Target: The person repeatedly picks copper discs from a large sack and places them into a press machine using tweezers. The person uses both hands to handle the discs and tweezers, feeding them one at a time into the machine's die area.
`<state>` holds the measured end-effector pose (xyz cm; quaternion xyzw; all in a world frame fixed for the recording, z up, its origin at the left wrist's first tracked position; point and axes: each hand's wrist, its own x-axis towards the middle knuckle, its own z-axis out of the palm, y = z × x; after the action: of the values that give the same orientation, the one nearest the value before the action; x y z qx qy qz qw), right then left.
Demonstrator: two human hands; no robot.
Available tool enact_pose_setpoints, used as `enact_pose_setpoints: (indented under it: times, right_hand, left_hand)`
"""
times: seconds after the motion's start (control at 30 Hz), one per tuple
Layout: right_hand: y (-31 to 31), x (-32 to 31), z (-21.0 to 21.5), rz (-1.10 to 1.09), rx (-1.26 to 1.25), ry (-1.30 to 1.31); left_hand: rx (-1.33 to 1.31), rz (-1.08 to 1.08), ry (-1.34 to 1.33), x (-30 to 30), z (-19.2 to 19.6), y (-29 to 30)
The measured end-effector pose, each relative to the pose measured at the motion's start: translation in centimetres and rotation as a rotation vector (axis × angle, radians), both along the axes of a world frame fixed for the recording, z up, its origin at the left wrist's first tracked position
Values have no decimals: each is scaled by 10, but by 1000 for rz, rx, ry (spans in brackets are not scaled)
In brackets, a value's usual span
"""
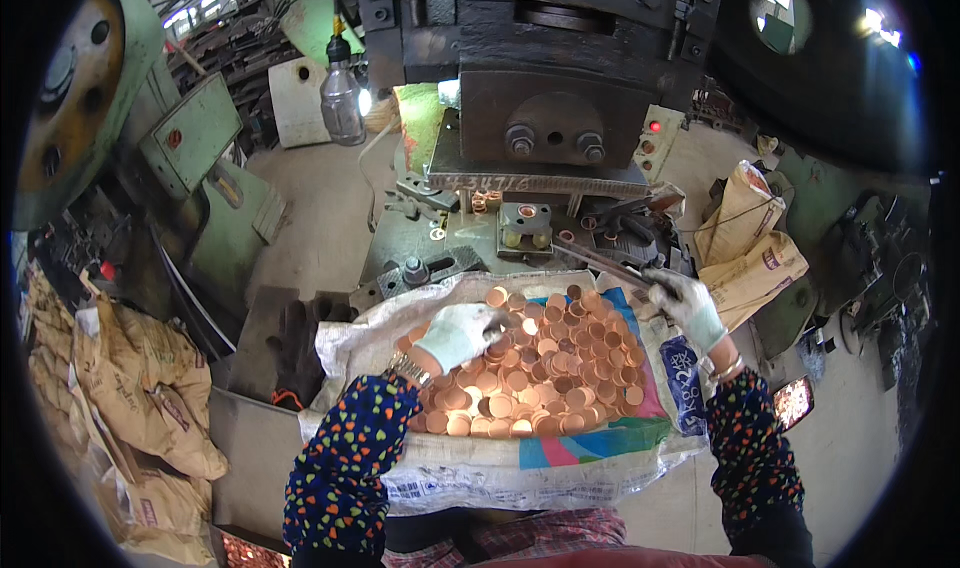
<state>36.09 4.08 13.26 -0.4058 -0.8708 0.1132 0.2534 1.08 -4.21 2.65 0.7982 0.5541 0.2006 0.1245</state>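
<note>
My left hand (460,337), in a pale glove, rests over the left part of a heap of round copper discs (560,368). Its fingers are curled together at the discs, and what they pinch, if anything, is hidden. The discs lie on a white woven sack (440,473) with coloured patches. My right hand (690,311), gloved too, grips long thin metal tongs (605,263) at the right of the heap. The tongs point up and left, their tips beside a small metal die block (525,230) that sits under the press ram (550,118).
A few copper rings (480,203) lie on the press bed near the die block. A clamp bolt (415,268) stands at front left. Dark gloves (300,348) lie left of the sack. Brown paper sacks stand at left (140,388) and right (740,218). A bottle (342,103) hangs at upper left.
</note>
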Motion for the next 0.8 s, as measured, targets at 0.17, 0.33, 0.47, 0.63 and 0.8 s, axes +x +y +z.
enact_pose_setpoints:
  times: [0.17,0.33,0.47,0.63,0.8]
  right_hand:
    - [52,-27,7,-13,312,-181]
    - [87,-60,-8,-123,453,-496]
    - [97,-57,-10,-159,440,-345]
    - [82,-38,-9,-94,280,-167]
    - [63,-26,-11,-84,177,-109]
  left_hand:
    - [51,-17,-54,-6,-1,-3]
    - [-236,73,-528,-22,3,19]
    - [-355,83,-1059,-28,3,52]
    - [-97,273,-1050,-14,7,112]
    - [337,665,-454,10,13,163]
